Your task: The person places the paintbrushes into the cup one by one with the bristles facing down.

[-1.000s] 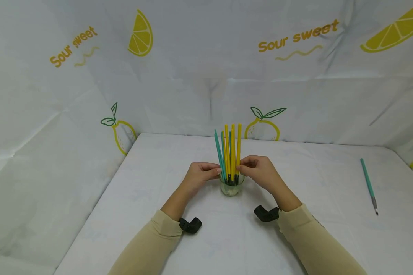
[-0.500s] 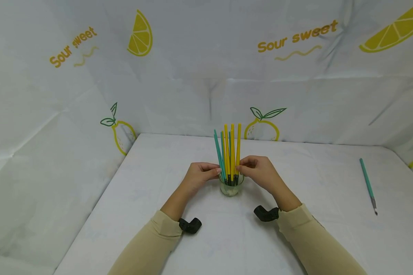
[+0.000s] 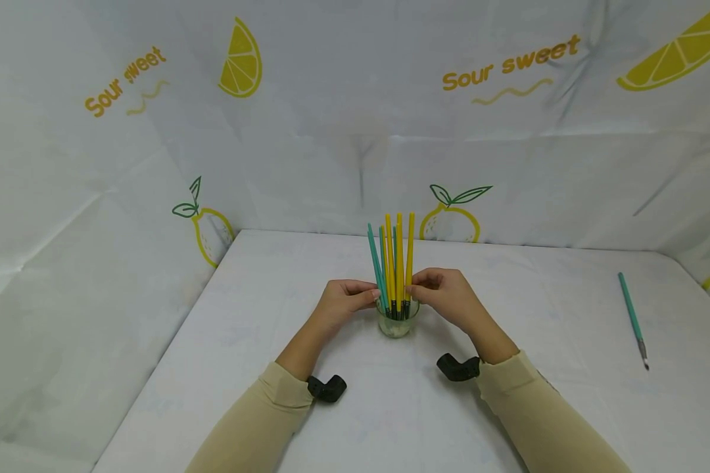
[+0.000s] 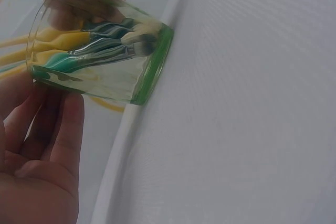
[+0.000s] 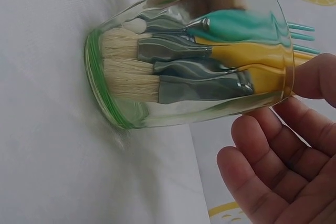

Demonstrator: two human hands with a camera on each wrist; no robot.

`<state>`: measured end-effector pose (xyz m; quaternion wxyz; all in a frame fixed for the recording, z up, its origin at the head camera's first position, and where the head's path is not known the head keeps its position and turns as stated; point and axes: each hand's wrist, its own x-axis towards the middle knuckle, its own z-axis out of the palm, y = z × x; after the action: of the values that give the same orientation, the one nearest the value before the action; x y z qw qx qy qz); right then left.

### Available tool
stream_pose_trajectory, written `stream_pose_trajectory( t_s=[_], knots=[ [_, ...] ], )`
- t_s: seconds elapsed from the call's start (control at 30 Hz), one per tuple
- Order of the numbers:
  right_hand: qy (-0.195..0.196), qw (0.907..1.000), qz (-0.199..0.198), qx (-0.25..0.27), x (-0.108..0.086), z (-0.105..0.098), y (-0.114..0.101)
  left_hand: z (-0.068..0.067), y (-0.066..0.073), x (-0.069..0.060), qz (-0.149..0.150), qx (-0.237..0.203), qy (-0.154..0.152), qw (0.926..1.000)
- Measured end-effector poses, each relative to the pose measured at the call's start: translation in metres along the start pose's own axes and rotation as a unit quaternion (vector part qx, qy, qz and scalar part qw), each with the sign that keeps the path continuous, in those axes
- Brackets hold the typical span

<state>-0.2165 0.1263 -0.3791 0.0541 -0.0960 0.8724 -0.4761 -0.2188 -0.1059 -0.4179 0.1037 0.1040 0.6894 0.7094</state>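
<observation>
A clear glass with a greenish base stands upright on the white table in the head view. Inside it lean several paintbrushes, bristles down, with yellow handles and teal handles rising above the rim. My left hand pinches the glass's rim on the left. On the opposite side, my right hand pinches the rim, its thumb beside a yellow handle. Through the glass wall, the right wrist view shows pale bristles and metal ferrules near the base. The left wrist view shows a dark-tipped brush too.
A loose teal paintbrush lies far right on the table, its tip toward the near side. A white cloth backdrop with lemon prints rises behind and to the left. Black curved pieces sit at both cuffs.
</observation>
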Motion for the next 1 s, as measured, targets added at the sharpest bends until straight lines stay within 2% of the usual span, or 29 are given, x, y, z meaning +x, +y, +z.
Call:
stream_pose_trajectory(
  t_s=[0.17,0.3,0.47,0.63,0.83,0.93,1.0],
  knots=[
    [-0.004,1.0000,-0.005,-0.004,-0.002,-0.004,0.002,0.002,0.001,-0.001,-0.001,-0.001,0.000,1.0000],
    [0.009,0.9996,-0.014,-0.021,-0.003,-0.016,0.004,0.002,0.000,-0.001,-0.005,-0.001,0.000,1.0000],
    [0.070,0.9955,-0.010,-0.064,-0.009,-0.050,0.009,0.002,-0.001,0.000,-0.005,-0.004,-0.004,1.0000],
    [0.147,0.9861,0.031,-0.071,-0.019,-0.095,0.020,0.003,-0.001,-0.001,-0.006,-0.001,-0.003,1.0000],
    [0.233,0.9648,0.118,-0.031,-0.040,-0.154,0.054,0.004,-0.002,-0.001,-0.006,-0.006,-0.001,1.0000],
    [0.266,0.9470,0.175,0.045,-0.058,-0.183,0.076,0.004,-0.001,-0.002,-0.003,-0.002,-0.001,1.0000],
    [0.287,0.9305,0.209,0.092,-0.070,-0.198,0.089,0.004,0.001,-0.002,-0.004,0.002,0.000,1.0000]
  ],
)
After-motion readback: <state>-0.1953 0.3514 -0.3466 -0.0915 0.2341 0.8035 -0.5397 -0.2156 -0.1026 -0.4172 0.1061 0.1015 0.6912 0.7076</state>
